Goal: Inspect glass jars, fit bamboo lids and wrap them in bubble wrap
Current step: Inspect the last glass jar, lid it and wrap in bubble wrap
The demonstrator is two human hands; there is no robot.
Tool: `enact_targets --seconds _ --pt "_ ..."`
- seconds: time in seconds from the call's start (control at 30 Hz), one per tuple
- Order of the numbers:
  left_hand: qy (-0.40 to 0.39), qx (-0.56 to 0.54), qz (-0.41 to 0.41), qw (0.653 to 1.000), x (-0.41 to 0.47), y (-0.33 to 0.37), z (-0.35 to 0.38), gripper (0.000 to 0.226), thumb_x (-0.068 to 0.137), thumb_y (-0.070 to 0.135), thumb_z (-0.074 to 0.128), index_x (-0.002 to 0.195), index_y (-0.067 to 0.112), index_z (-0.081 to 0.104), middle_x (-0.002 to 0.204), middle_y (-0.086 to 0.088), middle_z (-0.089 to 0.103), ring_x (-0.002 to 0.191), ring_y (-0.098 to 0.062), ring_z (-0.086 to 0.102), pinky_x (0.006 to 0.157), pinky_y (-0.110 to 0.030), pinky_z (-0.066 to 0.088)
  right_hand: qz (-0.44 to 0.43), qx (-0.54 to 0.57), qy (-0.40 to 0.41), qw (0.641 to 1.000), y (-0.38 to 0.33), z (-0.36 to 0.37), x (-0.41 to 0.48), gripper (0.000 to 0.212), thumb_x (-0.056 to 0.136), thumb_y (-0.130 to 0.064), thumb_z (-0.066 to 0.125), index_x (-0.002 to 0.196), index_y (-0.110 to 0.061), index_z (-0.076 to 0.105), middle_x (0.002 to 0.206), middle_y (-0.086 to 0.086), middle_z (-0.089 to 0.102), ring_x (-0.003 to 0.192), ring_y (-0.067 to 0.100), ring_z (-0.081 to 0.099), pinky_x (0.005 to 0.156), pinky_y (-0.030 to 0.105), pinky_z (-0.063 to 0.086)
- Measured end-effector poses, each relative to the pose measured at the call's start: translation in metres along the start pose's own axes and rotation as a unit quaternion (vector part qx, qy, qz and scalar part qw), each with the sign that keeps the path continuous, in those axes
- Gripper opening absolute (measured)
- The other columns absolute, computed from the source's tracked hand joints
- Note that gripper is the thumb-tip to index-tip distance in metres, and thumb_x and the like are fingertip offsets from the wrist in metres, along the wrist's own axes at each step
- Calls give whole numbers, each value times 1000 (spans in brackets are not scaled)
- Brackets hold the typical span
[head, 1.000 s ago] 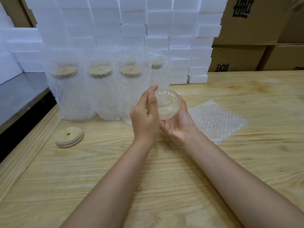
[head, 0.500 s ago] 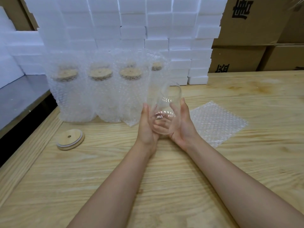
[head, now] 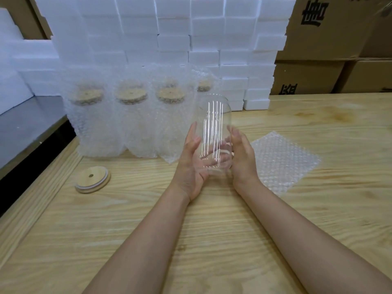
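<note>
We hold the glass jar [head: 214, 124] upright between our hands, over the wooden table [head: 212, 240]; our left hand [head: 191, 166] and right hand [head: 242, 160] curl round its lower half; it is clear, with bright lines of light; a bamboo lid [head: 92, 179] lies well left.

The worktop [head: 212, 240] was honey-yellow and wood-grained. The glass jar [head: 214, 115] was clear, streaked with white vertical glints. The bamboo lid [head: 92, 179] near its left edge was pale tan with a white rim. Foam blocks [head: 207, 22] were white; cardboard boxes [head: 331, 39] brown with black print.
</note>
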State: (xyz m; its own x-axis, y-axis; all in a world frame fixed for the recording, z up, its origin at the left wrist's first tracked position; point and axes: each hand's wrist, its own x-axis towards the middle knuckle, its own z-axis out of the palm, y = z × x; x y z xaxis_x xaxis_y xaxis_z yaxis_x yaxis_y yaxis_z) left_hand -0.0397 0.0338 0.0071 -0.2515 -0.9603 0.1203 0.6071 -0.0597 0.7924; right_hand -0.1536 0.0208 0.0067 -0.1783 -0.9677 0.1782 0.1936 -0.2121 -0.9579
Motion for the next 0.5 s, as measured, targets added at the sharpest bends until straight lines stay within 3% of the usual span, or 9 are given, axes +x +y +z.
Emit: enact_targets --seconds 0.03,0.1,0.17,0.27,0.4,0.5 --pt "3 16 12 1000 0 0 0 73 76 39 63 142 48 32 122 -23 63 104 -43 63 89 -55 51 0 23 17 1000 1 0 1 39 89 -54 48 119 -30 58 85 -17 65 77 4 67 60 29 53" --pt "15 37 30 999 1 0 0 67 79 38 58 140 49 32 121 -22 64 99 -40 65 85 -51 54 6 61 36 998 1 -1 2 51 82 -59 49 123 -28 51 94 -11 61 77 5 68 57 29 53" --pt "29 58 52 997 1 0 0 67 80 36 58 141 49 32 122 -24 63 97 -37 65 83 -50 55 10 77 30 997 -1 0 0 75 72 -70 55 131 -26 43 105 -3 54 83 8 68 63 30 56" --pt "46 114 90 988 2 0 0 66 80 34 59 138 51 32 113 -17 69 86 -31 69 79 -47 57 0 63 -6 998 -1 2 -1 113 42 -86 68 133 -26 38 106 -4 55 89 2 64 77 28 55" --pt "72 187 119 972 2 -2 1 74 79 32 61 143 46 27 111 -17 69 85 -32 69 77 -42 56 -12 55 -54 997 -1 9 -5 93 50 -66 75 125 -25 39 113 4 52 75 -6 66 58 14 51" --pt "71 199 140 967 1 -4 3 76 82 25 62 148 38 26 110 -24 67 90 -38 68 80 -47 55 19 85 -62 994 0 10 -7 61 68 -44 72 120 -27 45 123 18 55 81 12 68 55 18 52"
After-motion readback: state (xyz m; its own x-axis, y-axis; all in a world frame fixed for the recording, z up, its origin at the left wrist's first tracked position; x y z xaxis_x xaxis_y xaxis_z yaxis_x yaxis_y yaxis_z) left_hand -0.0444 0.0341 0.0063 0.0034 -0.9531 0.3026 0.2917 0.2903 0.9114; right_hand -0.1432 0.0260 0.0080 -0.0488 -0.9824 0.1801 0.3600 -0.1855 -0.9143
